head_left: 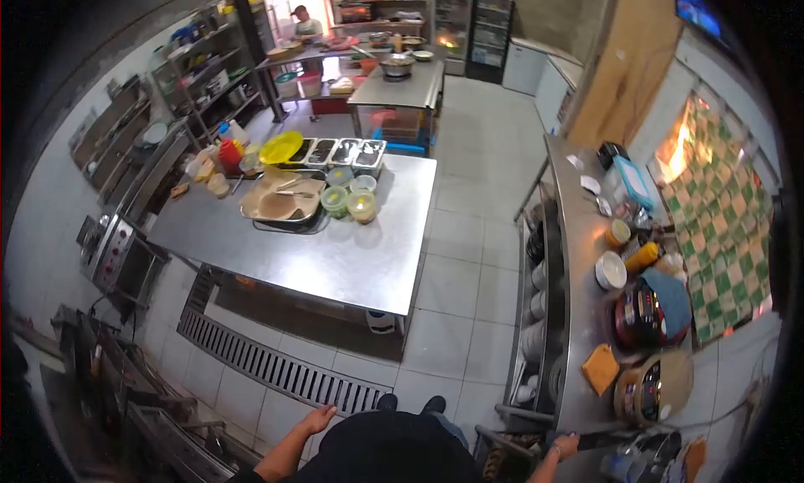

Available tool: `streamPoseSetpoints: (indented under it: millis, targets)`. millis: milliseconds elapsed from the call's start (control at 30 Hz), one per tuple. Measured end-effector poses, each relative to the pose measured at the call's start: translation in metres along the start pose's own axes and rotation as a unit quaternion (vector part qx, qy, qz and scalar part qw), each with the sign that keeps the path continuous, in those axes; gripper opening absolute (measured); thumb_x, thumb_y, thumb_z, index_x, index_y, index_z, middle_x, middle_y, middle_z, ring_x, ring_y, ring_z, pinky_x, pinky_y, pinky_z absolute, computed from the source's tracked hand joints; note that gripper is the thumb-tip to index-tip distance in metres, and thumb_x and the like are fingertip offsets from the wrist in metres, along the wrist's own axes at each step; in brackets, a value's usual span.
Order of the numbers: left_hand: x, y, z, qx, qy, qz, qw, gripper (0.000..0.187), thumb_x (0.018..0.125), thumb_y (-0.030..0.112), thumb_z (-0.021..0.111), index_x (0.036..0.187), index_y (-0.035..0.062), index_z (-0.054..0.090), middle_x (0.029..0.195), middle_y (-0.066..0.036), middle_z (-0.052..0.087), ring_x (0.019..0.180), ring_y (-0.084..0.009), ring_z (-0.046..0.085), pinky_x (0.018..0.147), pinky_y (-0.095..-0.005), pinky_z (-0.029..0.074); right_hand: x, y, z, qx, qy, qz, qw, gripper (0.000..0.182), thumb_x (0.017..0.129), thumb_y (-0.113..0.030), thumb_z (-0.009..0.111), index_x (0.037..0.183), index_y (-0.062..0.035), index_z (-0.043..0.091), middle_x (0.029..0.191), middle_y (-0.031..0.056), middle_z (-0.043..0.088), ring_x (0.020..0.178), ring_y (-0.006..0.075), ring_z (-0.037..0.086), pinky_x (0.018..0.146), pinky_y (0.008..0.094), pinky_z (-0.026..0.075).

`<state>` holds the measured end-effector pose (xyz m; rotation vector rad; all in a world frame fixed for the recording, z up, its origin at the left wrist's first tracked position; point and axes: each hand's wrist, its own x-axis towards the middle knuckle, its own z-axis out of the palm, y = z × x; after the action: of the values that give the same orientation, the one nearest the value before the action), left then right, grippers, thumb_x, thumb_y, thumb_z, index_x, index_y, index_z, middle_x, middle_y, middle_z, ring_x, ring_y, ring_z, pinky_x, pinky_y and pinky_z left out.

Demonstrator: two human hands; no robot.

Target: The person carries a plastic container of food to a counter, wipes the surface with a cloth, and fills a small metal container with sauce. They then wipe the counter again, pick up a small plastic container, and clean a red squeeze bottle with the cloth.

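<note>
I stand on a tiled floor between a steel table and a steel counter. My left hand (316, 418) hangs at the bottom centre, fingers apart and empty, above the floor near a drain grate (276, 367). My right hand (566, 444) is at the near end of the right counter (578, 316), fingers closed around a dark long handle (607, 439). What that handle belongs to is hidden at the frame's edge. My dark shirt and shoes show between the hands.
The steel table (343, 261) carries a tray (280, 202), lidded tubs (362, 205), a yellow lid (280, 146) and a red bottle (229, 155). The counter holds two cookers (649, 316), an orange cloth (600, 367) and a white bowl (610, 270). Another person (303, 18) sits far back.
</note>
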<state>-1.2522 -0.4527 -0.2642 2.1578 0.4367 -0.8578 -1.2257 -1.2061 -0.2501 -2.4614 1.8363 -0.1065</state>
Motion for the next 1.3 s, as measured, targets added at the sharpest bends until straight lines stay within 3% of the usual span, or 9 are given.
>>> streamPoseSetpoints:
  millis: [267, 333, 400, 433, 500, 567, 833, 1100, 1300]
  targets:
    - [-0.026, -0.036, 0.033, -0.065, 0.062, -0.088, 0.992, 0.070, 0.101, 0.055, 0.037, 0.135, -0.0037, 0.052, 0.138, -0.025, 0.054, 0.132, -0.0383, 0.048, 0.111, -0.0404, 0.036, 0.088, -0.088, -0.100, 0.060, -0.084, -0.167, 0.981, 0.047, 0.103, -0.038, 0.046, 0.135, -0.0046, 0.054, 0.135, 0.0247, 0.055, 0.121, 0.0414, 0.056, 0.095, 0.0559, 0.047]
    - [-0.019, -0.050, 0.053, -0.125, 0.085, -0.092, 0.984, 0.071, 0.101, 0.056, 0.036, 0.135, -0.0042, 0.052, 0.136, -0.025, 0.055, 0.129, -0.0364, 0.051, 0.108, -0.0401, 0.039, 0.047, -0.143, -0.124, -0.079, -0.017, -0.101, 0.992, 0.069, 0.102, -0.054, 0.035, 0.155, -0.0106, 0.025, 0.161, 0.0206, 0.019, 0.146, 0.0401, 0.023, 0.109, 0.0626, 0.031]
    - [-0.041, -0.004, 0.060, -0.218, 0.077, -0.164, 0.959, 0.073, 0.100, 0.058, 0.036, 0.135, -0.0040, 0.052, 0.136, -0.023, 0.056, 0.127, -0.0350, 0.053, 0.108, -0.0405, 0.040, 0.118, -0.108, 0.040, -0.104, 0.363, -0.303, 0.875, 0.078, 0.100, -0.062, 0.029, 0.158, -0.0149, 0.007, 0.163, 0.0146, -0.001, 0.150, 0.0384, 0.004, 0.112, 0.0643, 0.022]
    - [-0.057, 0.027, 0.063, -0.302, 0.062, -0.230, 0.923, 0.075, 0.099, 0.061, 0.036, 0.135, -0.0038, 0.053, 0.136, -0.021, 0.057, 0.125, -0.0336, 0.054, 0.107, -0.0410, 0.041, 0.121, -0.107, 0.059, -0.096, 0.365, -0.314, 0.871, 0.078, 0.100, -0.062, 0.029, 0.158, -0.0149, 0.007, 0.163, 0.0146, -0.001, 0.150, 0.0384, 0.004, 0.112, 0.0643, 0.022]
    - [-0.078, 0.057, 0.080, -0.488, -0.017, -0.223, 0.844, 0.078, 0.098, 0.064, 0.038, 0.139, -0.0014, 0.049, 0.139, -0.020, 0.055, 0.126, -0.0317, 0.053, 0.107, -0.0419, 0.041, 0.081, -0.136, 0.027, -0.167, -0.130, -0.077, 0.974, 0.086, 0.096, -0.071, 0.022, 0.159, -0.0183, -0.005, 0.165, 0.0118, -0.009, 0.151, 0.0362, -0.005, 0.116, 0.0626, 0.013]
    - [-0.087, 0.052, 0.084, -0.650, -0.091, -0.192, 0.730, 0.081, 0.096, 0.066, 0.039, 0.143, 0.0009, 0.045, 0.142, -0.018, 0.052, 0.127, -0.0297, 0.052, 0.106, -0.0428, 0.041, 0.080, -0.138, 0.026, -0.154, -0.128, -0.062, 0.978, 0.088, 0.095, -0.072, 0.023, 0.159, -0.0179, -0.005, 0.165, 0.0114, -0.010, 0.152, 0.0354, -0.005, 0.116, 0.0621, 0.012]
    - [-0.098, 0.013, 0.075, -0.521, -0.038, -0.069, 0.850, 0.083, 0.094, 0.061, 0.052, 0.157, 0.0147, 0.024, 0.164, -0.012, 0.013, 0.149, -0.0278, 0.016, 0.119, -0.0426, 0.021, 0.079, -0.160, 0.035, -0.204, -0.068, -0.039, 0.976, 0.087, 0.095, -0.071, 0.031, 0.159, -0.0186, 0.003, 0.165, 0.0132, -0.005, 0.151, 0.0373, 0.002, 0.115, 0.0614, 0.018]
    - [-0.107, -0.008, -0.034, -0.349, -0.102, 0.054, 0.930, 0.052, 0.101, 0.042, 0.047, 0.150, 0.0253, 0.043, 0.163, -0.014, 0.019, 0.152, -0.0321, -0.004, 0.121, -0.0457, 0.006, -0.043, -0.280, -0.089, -0.293, -0.127, -0.143, 0.937, 0.085, 0.095, -0.069, 0.034, 0.159, -0.0179, 0.011, 0.165, 0.0148, 0.001, 0.150, 0.0399, 0.007, 0.114, 0.0620, 0.022]
    - [-0.071, -0.113, -0.073, -0.306, -0.114, 0.104, 0.939, 0.049, 0.103, 0.040, 0.044, 0.146, 0.0183, 0.048, 0.158, -0.007, 0.033, 0.152, -0.0299, 0.004, 0.121, -0.0439, 0.006, -0.219, -0.329, -0.006, -0.221, -0.122, -0.342, 0.905, 0.078, 0.094, -0.057, 0.048, 0.156, -0.0152, 0.026, 0.164, 0.0179, 0.010, 0.148, 0.0435, 0.013, 0.110, 0.0647, 0.027]
